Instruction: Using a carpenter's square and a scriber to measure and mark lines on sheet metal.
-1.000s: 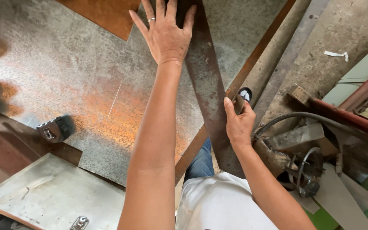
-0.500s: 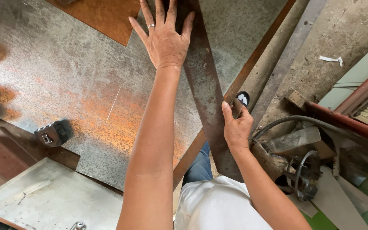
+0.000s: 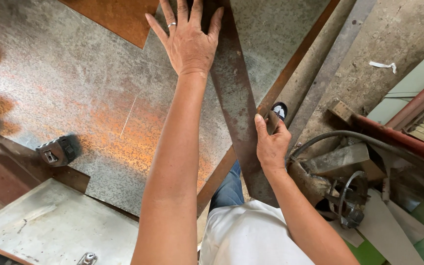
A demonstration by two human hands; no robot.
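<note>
A long rusty flat steel bar (image 3: 235, 105) lies across a galvanised sheet (image 3: 69, 83), running from the top centre down to my waist. My left hand (image 3: 187, 39) is spread flat, fingers apart, pressing on the sheet and the bar's left edge near the top; a ring sits on one finger. My right hand (image 3: 271, 142) grips the bar's right edge lower down, thumb on top, with a small dark object between its fingers.
A tape measure (image 3: 57, 149) rests on the sheet at left. A rust-brown plate (image 3: 119, 17) lies at the top. A second grey sheet (image 3: 50, 225) sits bottom left. Right of me are a hose (image 3: 339, 135), a red pipe (image 3: 408, 145) and scrap metal parts (image 3: 349, 201).
My left hand has slid slightly down and right along the bar. The right hand keeps its grip and has shifted a little.
</note>
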